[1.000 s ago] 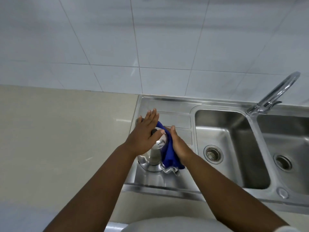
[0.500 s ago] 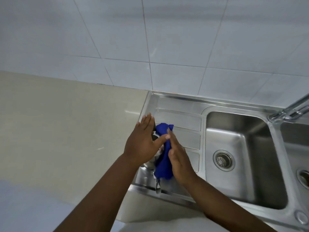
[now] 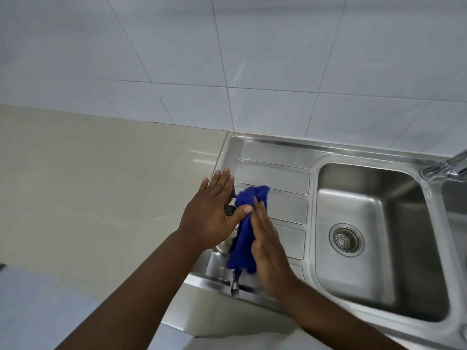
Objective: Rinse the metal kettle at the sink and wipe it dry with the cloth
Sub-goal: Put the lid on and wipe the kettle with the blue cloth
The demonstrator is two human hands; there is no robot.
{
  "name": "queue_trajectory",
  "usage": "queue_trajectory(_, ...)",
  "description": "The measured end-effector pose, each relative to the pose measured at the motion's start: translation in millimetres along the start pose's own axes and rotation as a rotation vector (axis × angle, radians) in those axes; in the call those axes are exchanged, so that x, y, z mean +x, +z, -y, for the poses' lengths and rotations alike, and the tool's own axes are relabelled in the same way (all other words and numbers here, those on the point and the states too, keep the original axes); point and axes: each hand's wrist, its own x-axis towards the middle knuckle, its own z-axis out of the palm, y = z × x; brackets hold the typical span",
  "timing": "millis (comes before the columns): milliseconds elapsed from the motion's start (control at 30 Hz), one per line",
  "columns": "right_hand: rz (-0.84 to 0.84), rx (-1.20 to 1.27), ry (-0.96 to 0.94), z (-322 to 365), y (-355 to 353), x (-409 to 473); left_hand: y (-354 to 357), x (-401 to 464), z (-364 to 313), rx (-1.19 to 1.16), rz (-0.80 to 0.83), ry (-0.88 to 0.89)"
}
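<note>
The metal kettle (image 3: 228,242) stands on the sink's ridged drainboard (image 3: 285,178), mostly hidden under my hands. My left hand (image 3: 209,215) lies flat over its top and left side, fingers stretched forward, thumb across the lid. A blue cloth (image 3: 246,231) is draped over the kettle's right side. My right hand (image 3: 265,238) presses the cloth against the kettle with a flat palm and straight fingers. Only a sliver of shiny body and a reflection at the drainboard's front edge show.
A steel basin with a round drain (image 3: 346,239) lies right of the drainboard. The tap base (image 3: 444,168) stands at the far right edge. A beige countertop (image 3: 101,185) stretches to the left, with a white tiled wall (image 3: 227,59) behind.
The blue cloth has spread higher and lower along the kettle's right side, with my right hand sliding over it. The view has shifted left, so the tap sits further right.
</note>
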Motion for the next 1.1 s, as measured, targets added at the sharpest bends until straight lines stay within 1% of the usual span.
queue_trajectory(33,-0.025,0.014,0.054,-6,-2,18,0,0,0,-0.019,-0.004,0.014)
queue_trajectory(133,-0.069,0.189,0.293,-16,-14,55,-1,-1,0,-0.014,-0.009,0.042)
queue_trajectory(200,-0.078,0.303,0.433,-33,-15,55,0,0,1,-0.024,-0.003,0.045)
queue_trajectory(300,-0.154,0.411,0.593,-39,-7,37,2,2,2,-0.065,-0.009,0.040)
queue_trajectory(367,-0.198,0.464,0.586,-32,2,18,2,3,3,-0.060,-0.018,0.041)
queue_trajectory(400,-0.198,0.454,0.534,-25,8,8,2,2,3,-0.055,-0.020,0.043)
queue_trajectory(533,-0.183,0.219,0.172,3,19,-1,2,2,3,-0.049,-0.025,0.062)
queue_trajectory(600,-0.187,0.162,0.110,-2,10,18,2,3,4,-0.064,-0.027,0.078)
queue_trajectory(633,-0.194,0.152,0.134,-9,5,28,2,3,6,-0.051,-0.018,0.102)
queue_trajectory(700,-0.199,0.208,0.293,-23,-4,39,-3,5,12,0.019,0.009,0.222)
queue_trajectory(767,-0.209,0.384,0.502,-32,-5,38,-11,11,21,0.079,0.051,0.422)
queue_trajectory(800,-0.231,0.455,0.584,-36,-2,36,-15,15,25,0.085,0.083,0.503)
queue_trajectory(833,-0.251,0.498,0.654,-40,1,33,-18,19,27,0.073,0.117,0.548)
queue_trajectory(900,-0.292,0.542,0.733,-40,7,32,-19,24,28,0.026,0.161,0.549)
queue_trajectory(967,-0.344,0.532,0.761,-25,8,33,-18,24,27,0.011,0.162,0.509)
queue_trajectory(1033,-0.348,0.484,0.734,-7,6,33,-16,19,23,0.031,0.148,0.447)
queue_trajectory(1100,-0.298,0.429,0.650,11,5,29,-12,13,19,0.079,0.122,0.393)
